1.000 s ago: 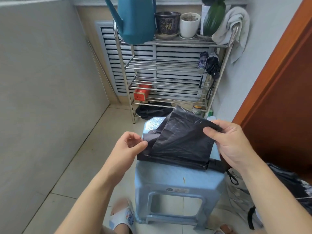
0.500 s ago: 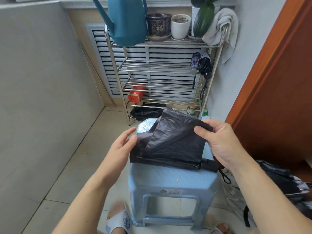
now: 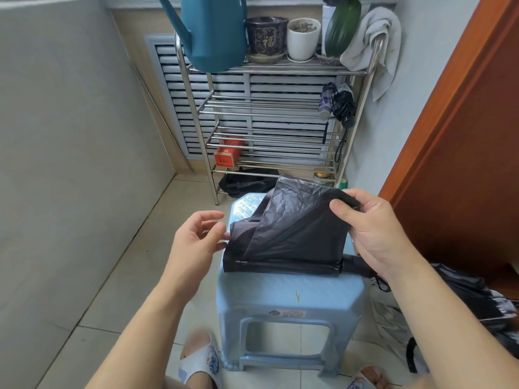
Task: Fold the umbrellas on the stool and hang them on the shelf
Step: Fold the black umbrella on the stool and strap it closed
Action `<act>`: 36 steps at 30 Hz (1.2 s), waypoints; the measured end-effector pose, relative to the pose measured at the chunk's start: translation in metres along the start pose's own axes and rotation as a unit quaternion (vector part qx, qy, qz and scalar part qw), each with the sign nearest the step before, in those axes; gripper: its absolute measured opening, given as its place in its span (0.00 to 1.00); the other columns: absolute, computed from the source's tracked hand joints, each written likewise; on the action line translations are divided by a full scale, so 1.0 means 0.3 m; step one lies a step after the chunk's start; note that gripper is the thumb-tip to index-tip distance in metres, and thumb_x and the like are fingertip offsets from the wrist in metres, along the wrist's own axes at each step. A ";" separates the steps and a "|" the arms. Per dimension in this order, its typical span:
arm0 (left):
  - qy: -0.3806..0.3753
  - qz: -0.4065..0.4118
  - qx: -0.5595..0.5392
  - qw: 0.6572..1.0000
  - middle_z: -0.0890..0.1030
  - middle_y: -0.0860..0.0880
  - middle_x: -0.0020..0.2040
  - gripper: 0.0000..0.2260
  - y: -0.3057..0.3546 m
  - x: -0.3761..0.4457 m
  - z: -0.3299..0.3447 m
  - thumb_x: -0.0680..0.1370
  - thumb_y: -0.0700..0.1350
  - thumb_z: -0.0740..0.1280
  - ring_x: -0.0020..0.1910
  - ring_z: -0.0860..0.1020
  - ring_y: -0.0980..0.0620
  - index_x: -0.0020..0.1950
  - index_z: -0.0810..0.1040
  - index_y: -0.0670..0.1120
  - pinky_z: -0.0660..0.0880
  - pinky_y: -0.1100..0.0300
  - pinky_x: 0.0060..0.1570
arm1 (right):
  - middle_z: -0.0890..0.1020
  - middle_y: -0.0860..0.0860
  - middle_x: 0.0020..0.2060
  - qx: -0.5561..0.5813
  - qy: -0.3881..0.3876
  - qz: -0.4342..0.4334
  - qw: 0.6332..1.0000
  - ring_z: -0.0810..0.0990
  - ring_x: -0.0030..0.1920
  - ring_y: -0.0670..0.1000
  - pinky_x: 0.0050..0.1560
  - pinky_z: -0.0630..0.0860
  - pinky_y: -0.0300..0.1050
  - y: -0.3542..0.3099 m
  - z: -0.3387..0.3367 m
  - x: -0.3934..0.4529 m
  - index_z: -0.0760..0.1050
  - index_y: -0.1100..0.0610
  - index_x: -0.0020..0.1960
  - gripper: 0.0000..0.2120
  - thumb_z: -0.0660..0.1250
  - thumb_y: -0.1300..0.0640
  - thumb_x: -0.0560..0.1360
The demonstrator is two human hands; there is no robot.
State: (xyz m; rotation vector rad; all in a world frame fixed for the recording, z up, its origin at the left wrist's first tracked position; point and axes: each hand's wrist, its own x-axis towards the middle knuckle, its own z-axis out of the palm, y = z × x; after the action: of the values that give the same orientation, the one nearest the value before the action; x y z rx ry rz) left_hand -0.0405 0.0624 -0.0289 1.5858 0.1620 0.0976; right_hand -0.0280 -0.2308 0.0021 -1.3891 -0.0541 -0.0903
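Umbrella [image 3: 292, 234] between both hands [image 3: 373, 228]

Glossy black umbrella [image 3: 292, 234] cloth, plastic stool [image 3: 289, 293]

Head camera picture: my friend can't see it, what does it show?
A right hand pinches up a flap of a black umbrella lying on a blue stool; the left hand is open beside it. Two folded umbrellas hang on a metal shelf.

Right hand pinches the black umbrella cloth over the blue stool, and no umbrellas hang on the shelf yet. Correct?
Not quite. The head view shows two folded umbrellas already hanging on the shelf. The right hand does pinch the black umbrella over the blue stool.
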 end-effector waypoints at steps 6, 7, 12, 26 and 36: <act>-0.032 -0.023 0.030 0.999 0.83 0.49 0.40 0.07 0.007 -0.028 0.016 0.81 0.43 0.70 0.42 0.81 0.53 0.59 0.80 0.49 0.79 0.52 0.50 | 0.87 0.54 0.53 -0.043 0.011 0.070 0.997 0.84 0.56 0.54 0.63 0.77 0.55 0.021 -0.008 -0.006 0.82 0.56 0.58 0.11 0.71 0.60 0.76; -0.037 -0.019 0.051 0.998 0.82 0.50 0.40 0.10 0.005 -0.040 0.021 0.79 0.42 0.73 0.41 0.80 0.54 0.59 0.79 0.50 0.77 0.54 0.47 | 0.87 0.54 0.52 -0.049 0.018 0.067 0.996 0.84 0.54 0.54 0.61 0.78 0.53 0.025 -0.007 -0.009 0.83 0.56 0.57 0.09 0.70 0.62 0.78; 0.032 0.012 0.168 0.985 0.79 0.54 0.35 0.15 -0.021 -0.074 0.047 0.75 0.38 0.76 0.34 0.77 0.57 0.54 0.77 0.55 0.74 0.59 0.40 | 0.88 0.53 0.50 -0.070 0.064 0.044 0.995 0.85 0.51 0.51 0.57 0.79 0.49 0.026 0.000 -0.015 0.83 0.56 0.55 0.08 0.69 0.65 0.79; 0.053 -0.003 0.200 0.978 0.86 0.54 0.42 0.12 -0.015 -0.094 0.036 0.80 0.41 0.71 0.43 0.83 0.54 0.58 0.79 0.57 0.75 0.61 0.42 | 0.87 0.55 0.52 -0.055 0.068 0.060 0.994 0.85 0.53 0.53 0.55 0.80 0.48 0.019 0.008 -0.014 0.82 0.57 0.55 0.08 0.68 0.65 0.79; 0.062 -0.140 -0.015 0.988 0.81 0.51 0.32 0.12 -0.026 -0.053 0.019 0.72 0.29 0.76 0.38 0.80 0.48 0.50 0.81 0.42 0.76 0.51 0.53 | 0.87 0.57 0.52 -0.048 0.079 0.068 0.993 0.84 0.54 0.55 0.62 0.79 0.55 0.012 0.007 -0.018 0.82 0.58 0.55 0.08 0.68 0.65 0.79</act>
State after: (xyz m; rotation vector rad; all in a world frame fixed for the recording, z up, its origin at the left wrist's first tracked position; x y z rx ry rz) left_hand -0.0555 0.0543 -0.0362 1.5123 0.4750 -0.0204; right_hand -0.0329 -0.2278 -0.0017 -1.4739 0.1785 -0.0899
